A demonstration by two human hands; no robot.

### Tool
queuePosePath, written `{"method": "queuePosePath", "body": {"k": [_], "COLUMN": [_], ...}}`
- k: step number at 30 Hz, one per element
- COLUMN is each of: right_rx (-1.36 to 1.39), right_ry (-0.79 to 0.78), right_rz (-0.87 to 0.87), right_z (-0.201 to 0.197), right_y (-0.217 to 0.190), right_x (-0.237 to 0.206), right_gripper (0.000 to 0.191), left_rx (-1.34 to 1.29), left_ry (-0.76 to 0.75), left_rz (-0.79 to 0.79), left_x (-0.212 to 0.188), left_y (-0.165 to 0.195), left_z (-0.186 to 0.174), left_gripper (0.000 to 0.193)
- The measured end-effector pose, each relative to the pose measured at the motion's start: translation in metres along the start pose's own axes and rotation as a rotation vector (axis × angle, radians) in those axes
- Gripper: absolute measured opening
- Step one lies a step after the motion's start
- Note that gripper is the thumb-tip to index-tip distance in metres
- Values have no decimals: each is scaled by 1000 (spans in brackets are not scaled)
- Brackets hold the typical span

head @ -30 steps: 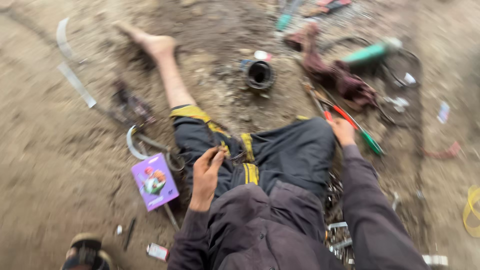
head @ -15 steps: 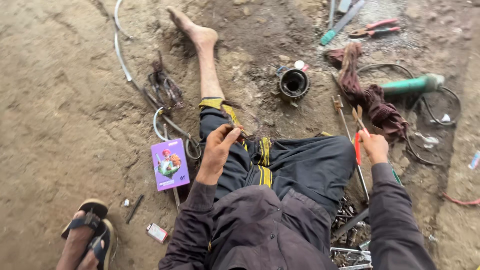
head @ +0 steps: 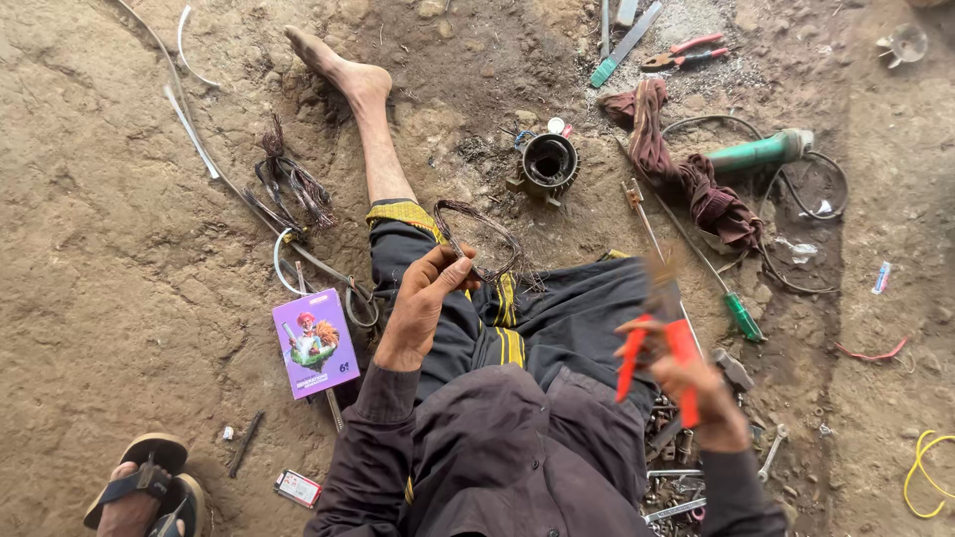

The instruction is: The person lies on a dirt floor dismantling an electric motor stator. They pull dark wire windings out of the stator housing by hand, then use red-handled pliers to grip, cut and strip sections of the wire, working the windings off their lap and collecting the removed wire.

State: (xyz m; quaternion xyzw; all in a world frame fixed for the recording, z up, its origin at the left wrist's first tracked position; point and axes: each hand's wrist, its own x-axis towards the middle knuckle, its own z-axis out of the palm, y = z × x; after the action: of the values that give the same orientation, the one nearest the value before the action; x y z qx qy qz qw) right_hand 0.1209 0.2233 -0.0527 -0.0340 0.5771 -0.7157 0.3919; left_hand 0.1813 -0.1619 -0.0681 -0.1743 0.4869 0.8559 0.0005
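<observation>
I sit on bare dirt with one leg stretched out. My left hand (head: 423, 298) pinches a loop of thin dark wire coil (head: 479, 239) above my knee. My right hand (head: 686, 383) grips red-handled pliers (head: 652, 348), whose jaws are blurred and point up over my lap. A round metal motor housing (head: 547, 164) stands on the ground just beyond the coil.
A purple printed card (head: 315, 341) lies left of my thigh, near bundles of old wire (head: 288, 184). A maroon rag (head: 676, 164), green-handled grinder (head: 761, 151), green screwdriver (head: 741, 316) and loose spanners (head: 686, 477) lie at right. A sandalled foot (head: 144, 492) is at bottom left.
My left hand has lifted the wire coil into view. My right hand has drawn back toward my lap with the red pliers. The camera has moved, shifting the ground view.
</observation>
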Motion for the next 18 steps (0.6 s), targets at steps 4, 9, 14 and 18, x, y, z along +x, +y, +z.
{"method": "queuePosePath", "body": {"k": [4, 9, 14, 18], "right_rx": [-354, -380, -382, -444], "right_ry": [-136, -280, -313, -259], "right_rz": [249, 145, 2, 67], "right_z": [44, 77, 91, 95], "right_y": [40, 61, 53, 45], "right_x": [-7, 0, 10, 13], "right_gripper": [68, 62, 63, 52], "left_rx": [25, 22, 36, 6], "left_ry": [-24, -29, -49, -39], "left_rz": [24, 22, 26, 39], "left_x": [-6, -14, -20, -26], "left_y": [5, 5, 6, 8], "left_z": [0, 1, 0, -1], "left_gripper": [23, 24, 24, 22]}}
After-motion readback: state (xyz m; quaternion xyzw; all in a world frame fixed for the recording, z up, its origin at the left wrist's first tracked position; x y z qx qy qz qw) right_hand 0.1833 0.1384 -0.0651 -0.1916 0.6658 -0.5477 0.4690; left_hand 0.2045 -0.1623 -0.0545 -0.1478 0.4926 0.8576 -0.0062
